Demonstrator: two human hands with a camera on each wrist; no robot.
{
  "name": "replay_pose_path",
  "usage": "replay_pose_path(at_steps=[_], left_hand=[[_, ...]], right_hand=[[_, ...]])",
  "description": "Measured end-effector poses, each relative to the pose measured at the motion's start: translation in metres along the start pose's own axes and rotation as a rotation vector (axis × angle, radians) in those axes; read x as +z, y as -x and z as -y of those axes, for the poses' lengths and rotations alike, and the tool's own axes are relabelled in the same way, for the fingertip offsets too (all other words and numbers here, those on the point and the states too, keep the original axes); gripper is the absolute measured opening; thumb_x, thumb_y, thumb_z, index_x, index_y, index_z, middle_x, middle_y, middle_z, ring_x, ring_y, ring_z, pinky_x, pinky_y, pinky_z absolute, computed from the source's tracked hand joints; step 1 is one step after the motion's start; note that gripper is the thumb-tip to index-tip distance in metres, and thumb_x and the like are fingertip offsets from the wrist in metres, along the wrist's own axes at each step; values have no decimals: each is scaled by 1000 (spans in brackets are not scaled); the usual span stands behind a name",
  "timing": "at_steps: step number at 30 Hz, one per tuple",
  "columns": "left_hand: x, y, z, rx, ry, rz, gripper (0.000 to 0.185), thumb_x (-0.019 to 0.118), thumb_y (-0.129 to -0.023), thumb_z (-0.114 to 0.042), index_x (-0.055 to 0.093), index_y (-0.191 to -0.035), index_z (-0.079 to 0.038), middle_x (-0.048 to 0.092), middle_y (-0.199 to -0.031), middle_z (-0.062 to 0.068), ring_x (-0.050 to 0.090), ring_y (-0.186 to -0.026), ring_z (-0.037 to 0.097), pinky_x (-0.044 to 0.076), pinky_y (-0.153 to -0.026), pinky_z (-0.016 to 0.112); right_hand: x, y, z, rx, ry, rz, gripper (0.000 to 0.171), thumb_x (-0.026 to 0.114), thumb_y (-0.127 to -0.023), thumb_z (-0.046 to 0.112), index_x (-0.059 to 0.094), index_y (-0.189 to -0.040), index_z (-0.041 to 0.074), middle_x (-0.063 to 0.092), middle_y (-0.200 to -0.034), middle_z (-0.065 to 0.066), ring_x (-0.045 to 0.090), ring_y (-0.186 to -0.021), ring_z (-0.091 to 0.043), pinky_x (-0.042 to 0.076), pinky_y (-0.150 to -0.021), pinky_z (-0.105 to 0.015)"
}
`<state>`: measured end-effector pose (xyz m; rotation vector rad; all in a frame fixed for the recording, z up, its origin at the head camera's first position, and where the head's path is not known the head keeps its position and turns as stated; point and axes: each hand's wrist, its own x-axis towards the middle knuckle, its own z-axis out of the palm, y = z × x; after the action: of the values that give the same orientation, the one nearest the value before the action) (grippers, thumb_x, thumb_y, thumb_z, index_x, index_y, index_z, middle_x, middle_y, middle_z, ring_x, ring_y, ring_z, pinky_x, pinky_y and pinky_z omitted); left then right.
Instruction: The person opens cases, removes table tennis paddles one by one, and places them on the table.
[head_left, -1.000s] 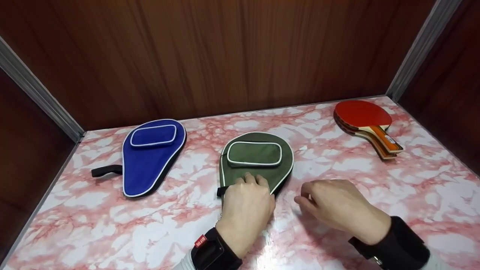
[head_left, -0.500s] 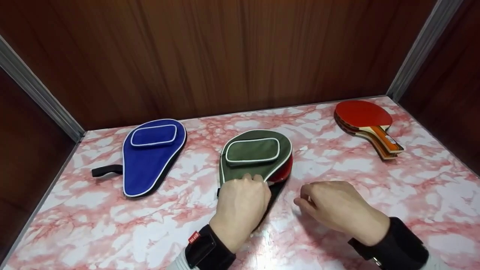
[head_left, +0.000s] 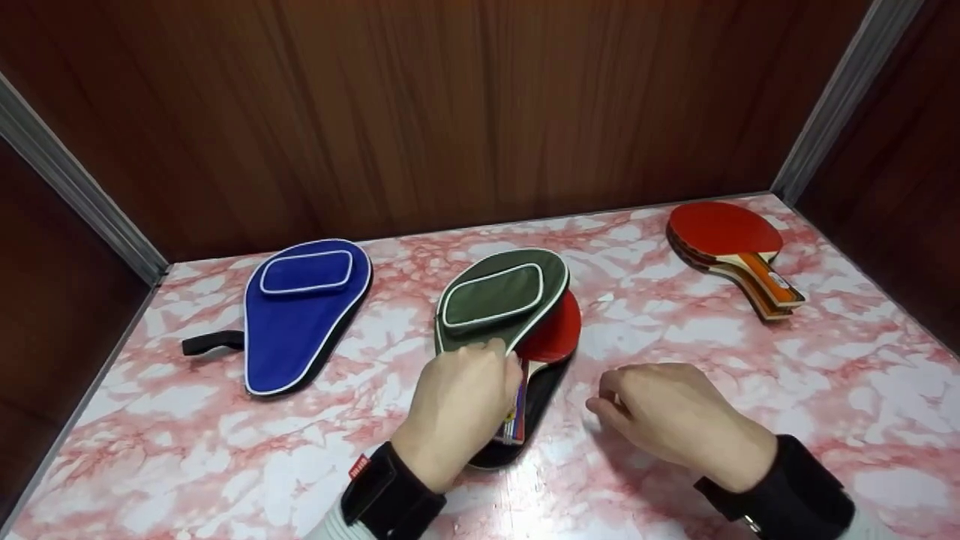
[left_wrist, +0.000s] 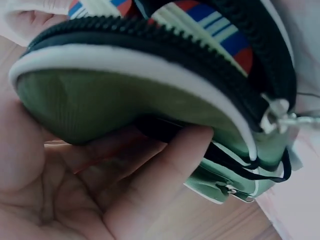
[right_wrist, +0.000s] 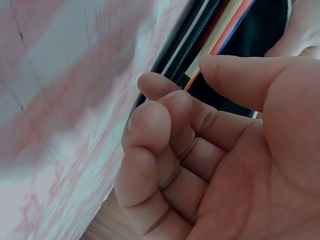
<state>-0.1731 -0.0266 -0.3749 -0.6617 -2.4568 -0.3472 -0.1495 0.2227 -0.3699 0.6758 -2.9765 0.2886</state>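
A green table tennis paddle case (head_left: 493, 296) with white piping lies on the table, its zipper open. My left hand (head_left: 459, 411) grips the lower part of its front cover and holds it lifted to the left. Inside shows a red paddle (head_left: 556, 330), handle towards me. The left wrist view shows two striped handle ends (left_wrist: 220, 30) behind the zipper teeth (left_wrist: 115, 27). To the right of the case, my right hand (head_left: 679, 411) rests at the table, fingers loosely curled, holding nothing.
A blue paddle case (head_left: 296, 330) with a black strap (head_left: 212, 342) lies at the left. Two stacked paddles (head_left: 724, 229), the upper one red, lie at the back right. A brown wood-grain panel (head_left: 480, 112) stands behind the marbled table (head_left: 187, 457).
My left hand has pulled the green case's front cover up and to the left, uncovering the red paddle and its handle. My right hand has stayed in place.
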Motion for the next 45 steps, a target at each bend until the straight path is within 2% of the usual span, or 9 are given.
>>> replay_pose_path(at_steps=[6, 11, 16, 20, 25, 30, 34, 41, 45], left_hand=[[-8, 8, 13, -61, 150, 43, 27, 65, -106, -17, 63, -81, -8, 69, -72, 10, 72, -64, 38, 55, -58, 54], [-12, 16, 24, -148, 255, 35, 31, 62, -109, -19, 54, -78, -14, 56, -66, 4, 64, -59, 37, 50, -55, 53], [-18, 20, 33, -222, 331, 39, 35, 60, -110, -19, 49, -76, -17, 45, -62, 1, 57, -56, 30, 46, -54, 50], [-21, 22, 37, -241, 359, 50, 36, 59, -111, -20, 49, -77, -17, 45, -63, 1, 57, -58, 28, 46, -55, 48], [-23, 26, 40, -241, 360, 40, 36, 60, -111, -20, 51, -77, -17, 49, -64, 2, 64, -62, 31, 48, -56, 49], [-25, 28, 45, -245, 373, 43, 37, 61, -111, -20, 51, -76, -17, 46, -63, 0, 59, -59, 27, 46, -55, 46], [-29, 29, 48, -249, 373, 39, 37, 61, -111, -21, 50, -75, -18, 44, -62, -3, 54, -56, 24, 44, -53, 44], [-33, 31, 54, -227, 316, -16, 37, 64, -108, -21, 52, -73, -19, 46, -60, -5, 52, -52, 22, 41, -49, 43], [-35, 33, 56, -211, 289, -33, 35, 65, -107, -21, 54, -73, -18, 50, -60, -3, 55, -52, 23, 43, -50, 45]], right_hand=[[-2, 0, 5, 13, -4, 23, 21, 78, -103, 30, 70, -85, 24, 52, -67, 16, 54, -60, -8, 49, -61, -41], [-2, -2, 11, 40, -32, 7, 16, 79, -103, 36, 77, -100, 20, 61, -78, 12, 60, -67, -10, 54, -66, -42], [6, -1, 24, 3, -57, -125, 51, 78, -102, 48, 73, -137, 11, 74, -119, -5, 73, -107, -26, 61, -88, -53], [13, -1, 39, 6, -79, -155, 79, 71, -104, 57, 56, -160, 4, 60, -158, -17, 58, -144, -37, 49, -114, -60], [24, -1, 55, 20, -83, -159, 88, 62, -106, 63, 43, -168, 3, 40, -174, -16, 36, -161, -39, 33, -123, -69], [32, -4, 69, 41, -70, -141, 92, 58, -105, 68, 42, -169, 4, 36, -177, -14, 30, -164, -37, 28, -122, -75], [36, -10, 81, 64, -29, -160, 93, 61, -103, 71, 47, -167, 4, 43, -172, -16, 37, -160, -40, 33, -119, -75], [35, -24, 99, 109, 158, -251, 93, 61, -100, 75, 59, -157, 1, 64, -126, -22, 65, -115, -42, 54, -97, -59], [34, -29, 105, 140, 180, -213, 94, 63, -99, 76, 60, -155, 0, 68, -121, -24, 69, -108, -43, 59, -90, -56]])
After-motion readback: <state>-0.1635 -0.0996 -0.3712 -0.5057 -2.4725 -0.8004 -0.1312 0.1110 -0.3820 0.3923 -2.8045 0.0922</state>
